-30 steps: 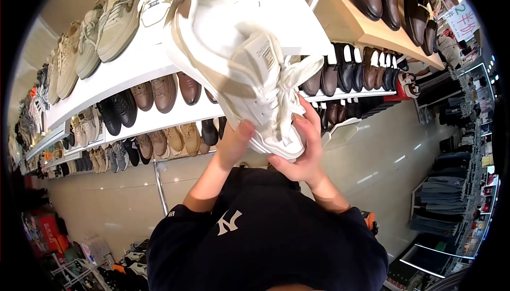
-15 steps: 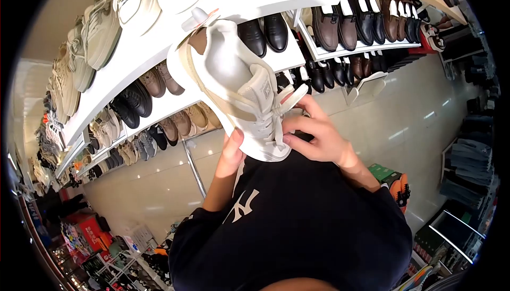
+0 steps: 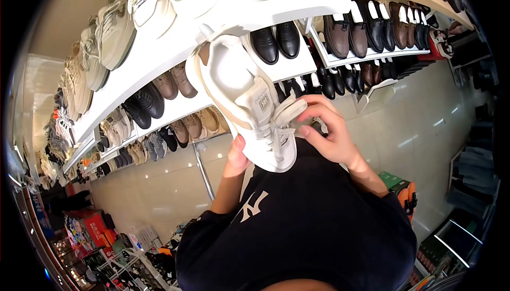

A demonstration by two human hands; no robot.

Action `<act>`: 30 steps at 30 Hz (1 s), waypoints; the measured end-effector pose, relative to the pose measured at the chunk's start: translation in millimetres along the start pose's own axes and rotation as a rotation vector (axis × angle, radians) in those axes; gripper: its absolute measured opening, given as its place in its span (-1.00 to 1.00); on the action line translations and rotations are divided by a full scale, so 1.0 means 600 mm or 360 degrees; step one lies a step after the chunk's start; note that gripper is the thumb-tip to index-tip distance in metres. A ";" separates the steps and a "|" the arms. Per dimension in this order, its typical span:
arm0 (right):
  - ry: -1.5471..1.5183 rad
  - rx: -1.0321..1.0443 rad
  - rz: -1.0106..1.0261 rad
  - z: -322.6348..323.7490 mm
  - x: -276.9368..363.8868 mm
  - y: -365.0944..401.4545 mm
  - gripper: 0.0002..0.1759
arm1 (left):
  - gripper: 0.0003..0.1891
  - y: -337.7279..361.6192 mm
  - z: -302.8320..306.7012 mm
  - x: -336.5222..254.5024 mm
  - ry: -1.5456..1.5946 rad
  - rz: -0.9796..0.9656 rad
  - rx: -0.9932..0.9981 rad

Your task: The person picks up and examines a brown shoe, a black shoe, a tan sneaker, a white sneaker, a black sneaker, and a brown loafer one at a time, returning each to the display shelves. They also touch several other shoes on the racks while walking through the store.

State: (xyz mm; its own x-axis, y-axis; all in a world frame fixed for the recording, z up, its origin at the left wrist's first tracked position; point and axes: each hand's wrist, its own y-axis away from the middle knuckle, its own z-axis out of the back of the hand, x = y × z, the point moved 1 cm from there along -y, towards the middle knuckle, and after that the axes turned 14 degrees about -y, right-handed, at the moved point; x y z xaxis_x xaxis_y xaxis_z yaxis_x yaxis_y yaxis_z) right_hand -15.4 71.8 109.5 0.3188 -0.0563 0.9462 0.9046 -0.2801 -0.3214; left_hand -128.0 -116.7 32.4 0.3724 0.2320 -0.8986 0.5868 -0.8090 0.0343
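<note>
A white sneaker with beige trim is held up in front of my chest, its toe pointing down toward me and its opening facing up. My left hand grips its side near the toe, thumb on the upper and the other fingers hidden behind. At the shoe's right side, my right hand is curled with its fingertips on the bundled white shoelace. The lace bundle stands out from the tongue, which carries a small square label.
A curved white shelf with several pale sneakers lies just beyond the shoe. Lower tiers hold black dress shoes and brown shoes. Folded jeans are stacked at right; a green box is near my right elbow.
The view has shifted slightly, so shelves and hands appear lower and further right. My right fingers have moved from beside the lower laces up to the lace bundle. The left hand keeps its grip.
</note>
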 end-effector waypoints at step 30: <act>-0.0189 -0.0397 -0.0087 0.050 -0.028 0.024 -0.15 | 0.02 -0.136 -0.149 -0.083 -0.0811 -0.0359 0.0575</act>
State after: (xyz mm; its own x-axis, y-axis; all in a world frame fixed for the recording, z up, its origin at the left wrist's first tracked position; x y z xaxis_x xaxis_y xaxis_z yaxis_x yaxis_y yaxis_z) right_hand 0.5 97.5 88.0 0.3156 0.0736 0.9460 0.8284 -0.5075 -0.2369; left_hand -129.9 -14.1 113.5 -0.1698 0.2042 -0.9641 0.2997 -0.9212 -0.2480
